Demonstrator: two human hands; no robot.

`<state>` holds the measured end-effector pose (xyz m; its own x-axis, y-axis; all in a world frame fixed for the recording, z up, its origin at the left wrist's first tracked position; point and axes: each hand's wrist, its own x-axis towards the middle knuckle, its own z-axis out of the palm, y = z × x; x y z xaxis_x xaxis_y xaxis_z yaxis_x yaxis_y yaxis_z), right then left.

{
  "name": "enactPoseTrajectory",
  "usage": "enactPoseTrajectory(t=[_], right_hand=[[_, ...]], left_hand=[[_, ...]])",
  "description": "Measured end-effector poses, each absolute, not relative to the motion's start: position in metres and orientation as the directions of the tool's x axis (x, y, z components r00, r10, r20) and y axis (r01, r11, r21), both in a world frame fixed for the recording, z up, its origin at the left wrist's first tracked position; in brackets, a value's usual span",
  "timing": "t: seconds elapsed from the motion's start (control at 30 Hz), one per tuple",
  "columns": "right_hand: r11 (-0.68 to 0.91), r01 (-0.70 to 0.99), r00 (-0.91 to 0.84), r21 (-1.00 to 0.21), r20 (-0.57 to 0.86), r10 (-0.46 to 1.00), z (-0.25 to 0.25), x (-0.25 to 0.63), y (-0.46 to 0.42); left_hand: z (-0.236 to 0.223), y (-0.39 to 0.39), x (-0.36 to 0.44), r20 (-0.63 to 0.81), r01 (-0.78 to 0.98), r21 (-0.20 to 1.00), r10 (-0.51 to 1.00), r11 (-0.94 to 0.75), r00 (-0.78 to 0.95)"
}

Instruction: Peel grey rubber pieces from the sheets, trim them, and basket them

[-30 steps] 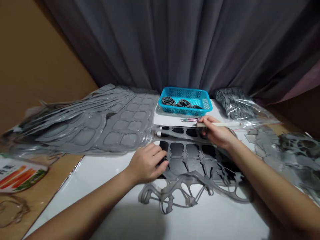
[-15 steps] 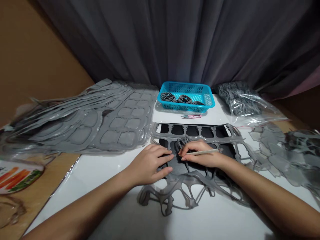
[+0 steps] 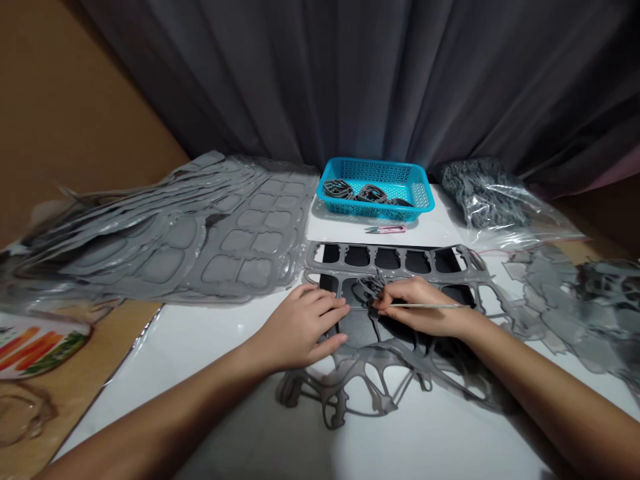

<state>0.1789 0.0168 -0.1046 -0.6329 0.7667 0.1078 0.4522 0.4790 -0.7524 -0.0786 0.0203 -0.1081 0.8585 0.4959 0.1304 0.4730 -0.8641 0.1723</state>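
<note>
A grey rubbery sheet (image 3: pixel 380 270) with rows of cut-out openings lies over a black mat (image 3: pixel 357 327). My left hand (image 3: pixel 305 327) rests flat on its left part, open, with the fingers stretched out. My right hand (image 3: pixel 417 303) is closed in a pinch round a thin pale stick (image 3: pixel 435 305), which points back over the wrist. The stick's working tip is hidden by the fingers. Just beyond those fingertips sits a small bunch of thin grey loops (image 3: pixel 373 287). Torn-out grey webbing (image 3: pixel 350 387) hangs loosely from the sheet's near side onto the white table surface (image 3: pixel 260 427).
Behind the sheet stand a blue basket (image 3: pixel 423 212) with grey loops inside and pink-handled thread snips (image 3: pixel 387 229). Stacked grey sheets (image 3: pixel 250 247) spread on the left. On the right are a clear bag (image 3: pixel 485 200) of grey pieces and a heap of grey scraps (image 3: pixel 565 307).
My right hand has slid slightly to the right, and the stick lies more level. The bunch of loops has shifted right too. My left hand stays nearly in place.
</note>
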Motion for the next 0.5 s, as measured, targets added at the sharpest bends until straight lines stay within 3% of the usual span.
enactPoseTrajectory(t=[0.23,0.4,0.5], right_hand=[[0.525,0.479,-0.608,-0.704,0.165,0.776,-0.119,0.171,0.017],[0.662,0.484,-0.692,-0.572,0.213,0.690,-0.121,0.163,0.018],[0.681,0.547,-0.657,-0.487,0.254,0.710,-0.117,0.166,0.026]], left_hand=[[-0.109,0.018,-0.075,0.100,0.494,0.147,0.510,-0.857,0.855],[-0.111,0.018,-0.076,0.111,0.504,0.198,0.530,-0.841,0.840],[-0.113,0.019,-0.078,0.082,0.506,0.235,0.536,-0.830,0.840]])
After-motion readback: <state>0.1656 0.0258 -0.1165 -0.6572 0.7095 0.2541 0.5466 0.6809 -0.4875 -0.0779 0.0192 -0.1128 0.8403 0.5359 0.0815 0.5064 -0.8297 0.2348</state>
